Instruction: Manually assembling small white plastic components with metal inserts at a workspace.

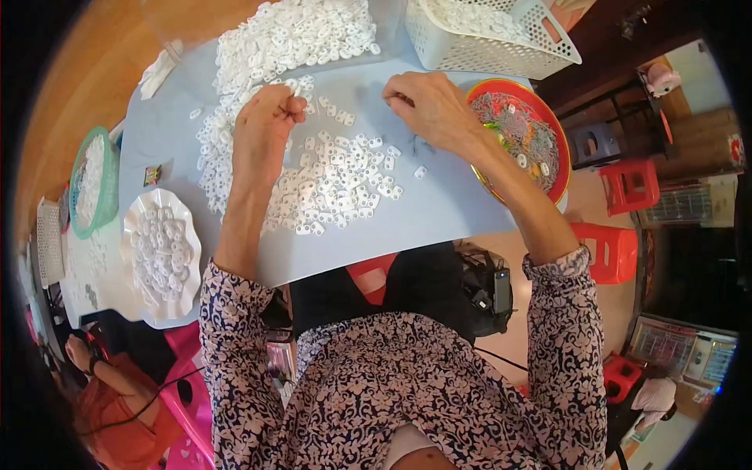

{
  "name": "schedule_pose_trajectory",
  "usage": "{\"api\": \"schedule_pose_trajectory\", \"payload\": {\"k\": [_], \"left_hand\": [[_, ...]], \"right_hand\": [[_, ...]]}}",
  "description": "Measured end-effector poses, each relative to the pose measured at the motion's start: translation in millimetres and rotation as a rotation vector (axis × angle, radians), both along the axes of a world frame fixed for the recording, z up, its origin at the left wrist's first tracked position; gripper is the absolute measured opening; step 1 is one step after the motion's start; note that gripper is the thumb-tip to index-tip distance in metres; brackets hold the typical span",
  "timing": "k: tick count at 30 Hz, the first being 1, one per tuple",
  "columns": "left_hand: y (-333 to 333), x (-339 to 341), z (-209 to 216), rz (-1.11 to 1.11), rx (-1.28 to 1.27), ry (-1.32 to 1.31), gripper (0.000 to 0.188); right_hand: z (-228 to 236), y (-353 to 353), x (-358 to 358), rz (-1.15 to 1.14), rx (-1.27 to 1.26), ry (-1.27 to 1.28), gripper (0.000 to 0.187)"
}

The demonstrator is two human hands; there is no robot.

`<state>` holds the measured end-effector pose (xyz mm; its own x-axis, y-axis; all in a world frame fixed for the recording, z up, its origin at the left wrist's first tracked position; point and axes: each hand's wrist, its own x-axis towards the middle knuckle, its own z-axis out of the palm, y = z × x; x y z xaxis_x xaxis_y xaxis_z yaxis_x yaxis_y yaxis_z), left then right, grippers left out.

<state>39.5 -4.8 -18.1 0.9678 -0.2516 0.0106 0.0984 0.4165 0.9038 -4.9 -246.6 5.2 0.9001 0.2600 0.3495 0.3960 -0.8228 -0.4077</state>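
My left hand is closed, with its fingers curled together beside the large heap of small white plastic pieces. What it holds, if anything, is hidden. My right hand is closed too, fingers bent down over the table between the perforated basket and the red bowl; I cannot make out what is in it. Between my forearms lies a spread of small white rectangular pieces with dark holes. The red bowl holds many thin grey metal bits, with a few white pieces on top.
A white perforated basket of white pieces stands at the far right. On the left are a scalloped white tray, a green basket and a small wrapped packet. Red stools stand at right; another person's arm shows lower left.
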Motion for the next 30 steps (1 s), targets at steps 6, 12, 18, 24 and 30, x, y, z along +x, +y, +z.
{"api": "schedule_pose_trajectory", "payload": {"k": [6, 12, 18, 24, 30], "left_hand": [[-6.4, -2.1, -1.4, -0.015, -0.015, 0.025, 0.015], [-4.5, 0.0, -10.0, -0.074, -0.072, 0.024, 0.013], [-4.2, -2.5, -17.5, -0.035, -0.03, 0.028, 0.013], [-8.3, -2.7, -15.5, -0.007, 0.025, 0.019, 0.013], [-0.6, 1.3, -13.5, -0.002, 0.044, -0.035, 0.018]], "right_hand": [[-15.2, 14.3, 15.1, 0.065, 0.002, -0.03, 0.01], [-7.2, 14.5, -1.4, 0.022, 0.032, 0.076, 0.011], [8.9, -28.9, -12.4, -0.166, 0.068, -0.069, 0.014], [8.8, -61.5, -13.4, -0.22, 0.086, -0.163, 0.013], [2.9, -22.7, -15.4, -0.102, 0.168, -0.058, 0.009]]}}
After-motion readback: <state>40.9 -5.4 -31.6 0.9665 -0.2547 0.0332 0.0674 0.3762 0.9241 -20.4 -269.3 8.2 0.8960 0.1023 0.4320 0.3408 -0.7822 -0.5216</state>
